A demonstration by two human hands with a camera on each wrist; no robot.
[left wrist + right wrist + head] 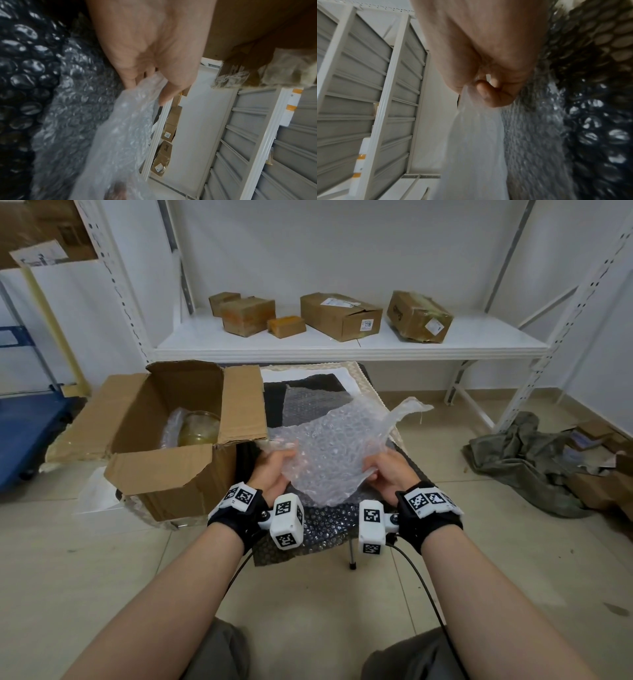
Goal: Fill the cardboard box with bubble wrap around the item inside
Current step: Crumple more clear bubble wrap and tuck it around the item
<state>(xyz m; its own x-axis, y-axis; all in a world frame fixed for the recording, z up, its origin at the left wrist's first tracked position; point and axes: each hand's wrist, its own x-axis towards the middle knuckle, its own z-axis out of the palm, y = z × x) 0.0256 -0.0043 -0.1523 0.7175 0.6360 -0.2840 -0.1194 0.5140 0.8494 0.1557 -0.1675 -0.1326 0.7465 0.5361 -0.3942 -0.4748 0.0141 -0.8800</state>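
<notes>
A clear sheet of bubble wrap [337,443] is held up between both hands over a small dark table. My left hand [275,469] pinches its left edge, thumb on top, as the left wrist view shows on the bubble wrap [130,121]. My right hand [383,470] grips the right edge, fingers curled round the bubble wrap [474,135]. The open cardboard box [171,474] stands to the left, flaps up. Inside it sits a glass jar [198,428] with some bubble wrap beside it.
More bubble wrap [308,402] lies on the dark table under the hands. A white shelf [342,347] behind carries several cardboard boxes. A grey cloth heap [524,453] and cardboard lie on the floor to the right. A blue cart [24,433] stands at left.
</notes>
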